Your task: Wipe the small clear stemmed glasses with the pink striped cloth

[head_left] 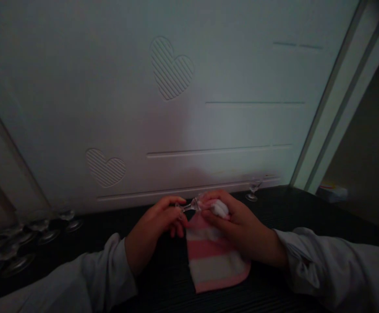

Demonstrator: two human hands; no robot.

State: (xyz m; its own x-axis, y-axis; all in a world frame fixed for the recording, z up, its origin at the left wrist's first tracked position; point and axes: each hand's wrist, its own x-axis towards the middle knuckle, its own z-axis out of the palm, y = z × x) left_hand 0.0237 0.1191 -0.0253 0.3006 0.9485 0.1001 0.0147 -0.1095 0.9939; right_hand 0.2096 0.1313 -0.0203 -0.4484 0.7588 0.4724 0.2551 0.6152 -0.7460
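My left hand (pixel 157 224) pinches the stem of a small clear glass (pixel 189 206) held sideways above a dark table (pixel 163 287). My right hand (pixel 238 226) is closed around a pink and white striped cloth (pixel 214 256), bunched against the bowl of the glass. The loose end of the cloth hangs down onto the table between my wrists. Both sleeves are pale grey.
Several clear stemmed glasses (pixel 29 243) stand in a group at the table's left edge. One more small glass (pixel 253 190) stands at the back right. A white panel with embossed hearts (pixel 171 67) rises right behind the table. A dim opening lies to the right.
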